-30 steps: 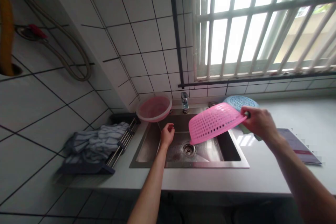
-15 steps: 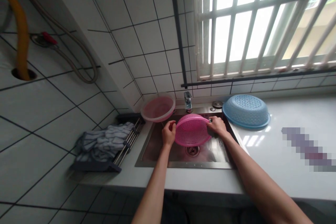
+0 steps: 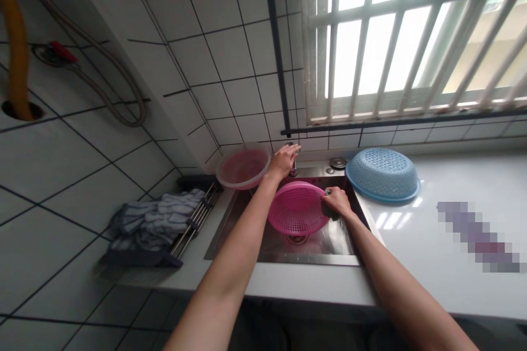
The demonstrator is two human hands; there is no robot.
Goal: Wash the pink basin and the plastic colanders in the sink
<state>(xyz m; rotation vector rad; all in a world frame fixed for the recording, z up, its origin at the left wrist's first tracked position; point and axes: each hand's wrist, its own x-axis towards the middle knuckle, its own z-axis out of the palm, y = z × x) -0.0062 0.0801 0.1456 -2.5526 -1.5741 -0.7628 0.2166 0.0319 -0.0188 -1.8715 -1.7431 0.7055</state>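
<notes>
My right hand (image 3: 336,202) grips the right rim of a pink plastic colander (image 3: 300,211), which is tilted over the sink with its hollow facing me. Something dark green shows beneath that hand's fingers; I cannot make out what it is. My left hand (image 3: 285,159) reaches to the faucet (image 3: 293,167) at the back of the sink. Its fingers are stretched out over the faucet's top, hiding most of it. Under the colander lies the steel sink (image 3: 280,258), its drain partly covered.
A pink basin (image 3: 242,169) sits at the sink's back left corner. To the right, a blue basket (image 3: 382,175) rests upside down on the white counter (image 3: 411,263). Striped cloths (image 3: 158,214) lie on a rack at the left. A barred window (image 3: 382,55) is above.
My left hand has left the colander's left side and moved up and away from me to the faucet. The colander has shifted slightly left and nearer, still held by my right hand.
</notes>
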